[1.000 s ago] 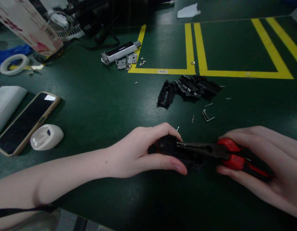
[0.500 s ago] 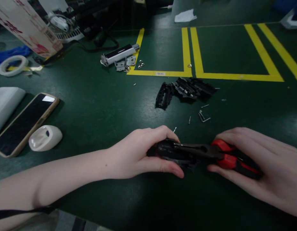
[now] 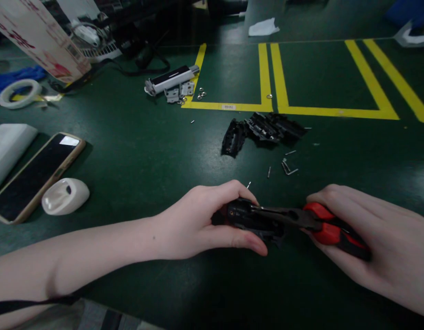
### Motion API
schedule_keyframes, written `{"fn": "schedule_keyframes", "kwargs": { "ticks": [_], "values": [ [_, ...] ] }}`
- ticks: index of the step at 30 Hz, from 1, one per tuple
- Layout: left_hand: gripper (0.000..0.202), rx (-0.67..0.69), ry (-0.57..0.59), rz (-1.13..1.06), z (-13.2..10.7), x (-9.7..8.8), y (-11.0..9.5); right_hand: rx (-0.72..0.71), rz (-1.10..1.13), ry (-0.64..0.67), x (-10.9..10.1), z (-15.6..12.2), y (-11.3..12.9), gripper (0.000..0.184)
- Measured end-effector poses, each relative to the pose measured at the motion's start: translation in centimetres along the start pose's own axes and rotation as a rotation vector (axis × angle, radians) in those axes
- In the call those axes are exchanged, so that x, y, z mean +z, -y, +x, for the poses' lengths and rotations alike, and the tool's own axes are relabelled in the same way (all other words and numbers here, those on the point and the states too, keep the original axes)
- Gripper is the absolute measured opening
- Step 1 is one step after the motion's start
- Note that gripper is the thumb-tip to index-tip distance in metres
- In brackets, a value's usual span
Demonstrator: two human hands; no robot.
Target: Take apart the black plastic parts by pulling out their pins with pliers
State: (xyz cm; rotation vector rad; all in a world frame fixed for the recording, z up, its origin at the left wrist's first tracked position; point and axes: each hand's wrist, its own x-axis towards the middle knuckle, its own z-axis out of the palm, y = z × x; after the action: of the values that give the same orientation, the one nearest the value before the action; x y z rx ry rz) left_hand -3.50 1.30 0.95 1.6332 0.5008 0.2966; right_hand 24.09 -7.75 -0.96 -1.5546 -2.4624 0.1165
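Observation:
My left hand (image 3: 212, 220) is closed round a black plastic housing (image 3: 241, 211), its thumb along the near side and its fingers over the far side. In my right hand (image 3: 377, 243) are red-and-black handled pliers (image 3: 325, 224), their long narrow jaws pointing left. The jaw tips reach onto the top of the housing; whether they grip a part there is too dark to tell. Beyond the hands lie similar black plastic housings (image 3: 263, 127) in a cluster. Several small metal pins (image 3: 287, 167) are scattered between that cluster and my hands.
On the left rest a phone (image 3: 33, 178), a white earbud case (image 3: 65, 196) and a tape roll (image 3: 19, 94). A white-and-black device (image 3: 172, 80) lies farther back beside metal brackets (image 3: 177, 91) and small rings (image 3: 201, 93). Yellow tape (image 3: 267, 78) marks rectangles on the green table.
The pliers' handles look squeezed a little closer together in my right hand. My left hand and the housing have shifted slightly rightward in view.

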Motion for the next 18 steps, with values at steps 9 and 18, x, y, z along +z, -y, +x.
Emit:
{"fn": "schedule_keyframes", "kwargs": {
  "ticks": [9, 18],
  "values": [
    [0.027, -0.065, -0.106, -0.266, -0.4, 1.3, 0.4, 0.007, 0.002, -0.006, -0.1, 0.0, 0.3, 0.019],
    [0.037, -0.08, -0.073, -0.285, -0.3, 1.2, 0.3, 0.026, -0.025, 0.041, -0.2, -0.1, 0.3, 0.018]
  ]
}}
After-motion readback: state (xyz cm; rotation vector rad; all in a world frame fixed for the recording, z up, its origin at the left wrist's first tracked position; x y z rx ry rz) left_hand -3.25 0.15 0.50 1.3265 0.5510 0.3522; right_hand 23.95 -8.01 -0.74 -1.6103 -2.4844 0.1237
